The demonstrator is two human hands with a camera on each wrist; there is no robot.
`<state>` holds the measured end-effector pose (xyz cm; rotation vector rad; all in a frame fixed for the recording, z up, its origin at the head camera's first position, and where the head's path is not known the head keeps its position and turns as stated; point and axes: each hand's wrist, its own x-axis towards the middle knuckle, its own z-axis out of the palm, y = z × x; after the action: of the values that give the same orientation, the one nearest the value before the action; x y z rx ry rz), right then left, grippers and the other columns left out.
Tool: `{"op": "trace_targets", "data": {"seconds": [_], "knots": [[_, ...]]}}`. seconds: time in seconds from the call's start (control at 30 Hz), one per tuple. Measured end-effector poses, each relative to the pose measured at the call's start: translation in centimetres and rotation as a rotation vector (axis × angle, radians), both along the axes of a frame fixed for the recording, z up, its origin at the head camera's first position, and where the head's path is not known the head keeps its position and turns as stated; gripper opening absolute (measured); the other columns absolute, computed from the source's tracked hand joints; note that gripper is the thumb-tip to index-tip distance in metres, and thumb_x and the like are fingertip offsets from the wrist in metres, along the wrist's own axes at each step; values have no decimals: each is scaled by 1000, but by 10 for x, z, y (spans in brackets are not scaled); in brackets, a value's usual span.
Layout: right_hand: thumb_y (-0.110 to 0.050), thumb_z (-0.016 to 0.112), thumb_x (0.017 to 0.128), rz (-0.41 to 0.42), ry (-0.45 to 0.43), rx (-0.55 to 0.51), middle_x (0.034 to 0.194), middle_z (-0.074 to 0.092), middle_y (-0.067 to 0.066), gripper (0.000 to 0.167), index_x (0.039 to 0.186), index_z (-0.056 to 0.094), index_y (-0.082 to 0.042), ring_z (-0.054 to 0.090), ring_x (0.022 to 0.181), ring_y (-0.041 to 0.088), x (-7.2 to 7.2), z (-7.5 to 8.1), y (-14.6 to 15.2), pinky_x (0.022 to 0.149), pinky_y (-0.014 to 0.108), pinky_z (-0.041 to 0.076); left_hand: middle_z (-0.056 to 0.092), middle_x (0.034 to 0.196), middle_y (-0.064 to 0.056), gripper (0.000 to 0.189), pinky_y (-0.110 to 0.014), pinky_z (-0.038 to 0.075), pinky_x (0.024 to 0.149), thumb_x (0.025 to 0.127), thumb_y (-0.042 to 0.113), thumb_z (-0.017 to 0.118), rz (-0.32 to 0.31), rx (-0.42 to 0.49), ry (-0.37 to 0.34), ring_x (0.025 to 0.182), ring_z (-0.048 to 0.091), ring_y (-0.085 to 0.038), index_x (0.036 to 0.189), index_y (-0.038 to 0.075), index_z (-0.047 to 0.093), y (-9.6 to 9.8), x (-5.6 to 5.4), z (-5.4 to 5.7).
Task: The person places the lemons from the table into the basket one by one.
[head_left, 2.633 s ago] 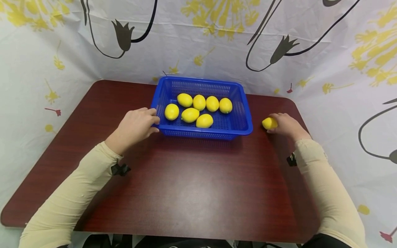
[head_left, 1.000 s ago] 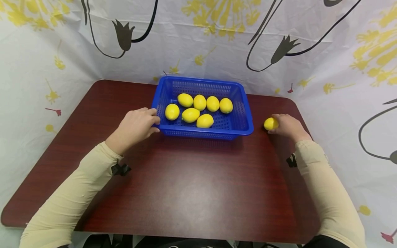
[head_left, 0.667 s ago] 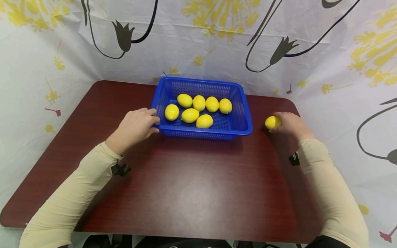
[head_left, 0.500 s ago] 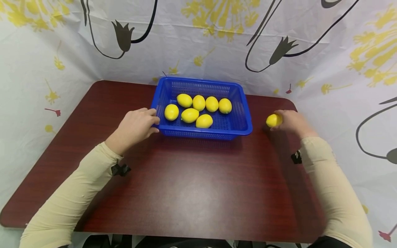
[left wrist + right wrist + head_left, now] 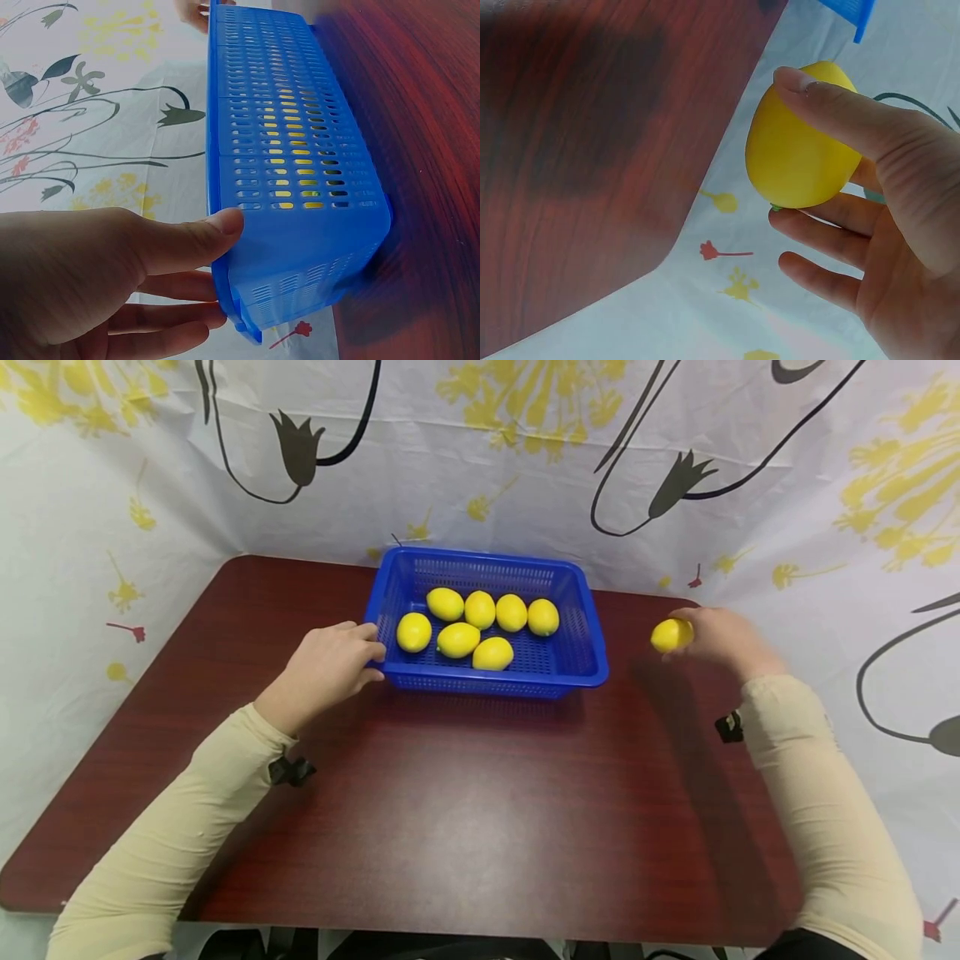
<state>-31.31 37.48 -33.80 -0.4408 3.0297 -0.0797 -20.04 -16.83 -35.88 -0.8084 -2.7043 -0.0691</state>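
A blue perforated plastic basket (image 5: 487,681) stands toward the back of the table, with several yellow lemons (image 5: 458,640) lying in it. My left hand (image 5: 322,672) grips the basket's near left corner; in the left wrist view the thumb (image 5: 225,222) presses the outer side below the rim and the fingers lie behind the rim. To the right of the basket, my right hand (image 5: 723,639) holds another lemon (image 5: 671,635) above the table. The right wrist view shows that lemon (image 5: 799,150) pinched between the thumb and the fingers, its green tip pointing down.
The dark red-brown table (image 5: 480,827) has rounded corners and fills most of the space before me. Behind it and at both sides hangs a white sheet (image 5: 420,460) printed with flowers. Black straps with small devices sit at both wrists.
The lemon in my right hand has risen off the table and moved slightly right and back. My left hand and the basket have stayed in place.
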Motion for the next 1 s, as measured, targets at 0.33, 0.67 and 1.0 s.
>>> {"op": "trace_targets", "data": {"seconds": [0.33, 0.67, 1.0], "knots": [[-37, 84, 73, 31, 7, 5, 115, 67, 19, 68, 130, 59, -9, 60, 98, 38, 0, 11, -9, 84, 55, 46, 53, 75, -2, 17, -38, 49, 57, 78, 24, 84, 6, -7, -10, 72, 55, -24, 82, 14, 71, -1, -1, -2], [-33, 85, 73, 115, 62, 28, 105, 68, 18, 62, 125, 58, -10, 61, 91, 36, -1, 24, -25, 80, 52, 47, 53, 75, -2, 16, -37, 48, 56, 78, 23, 84, 8, -14, -18, 71, 53, -23, 82, 14, 71, 0, 0, -1], [-30, 84, 74, 154, 74, 43, 108, 68, 22, 65, 128, 59, -5, 60, 94, 39, -4, 35, -42, 82, 53, 46, 53, 76, -2, 16, -36, 48, 56, 78, 24, 84, 7, -15, -9, 71, 54, -23, 82, 14, 71, 0, -1, 0]]}}
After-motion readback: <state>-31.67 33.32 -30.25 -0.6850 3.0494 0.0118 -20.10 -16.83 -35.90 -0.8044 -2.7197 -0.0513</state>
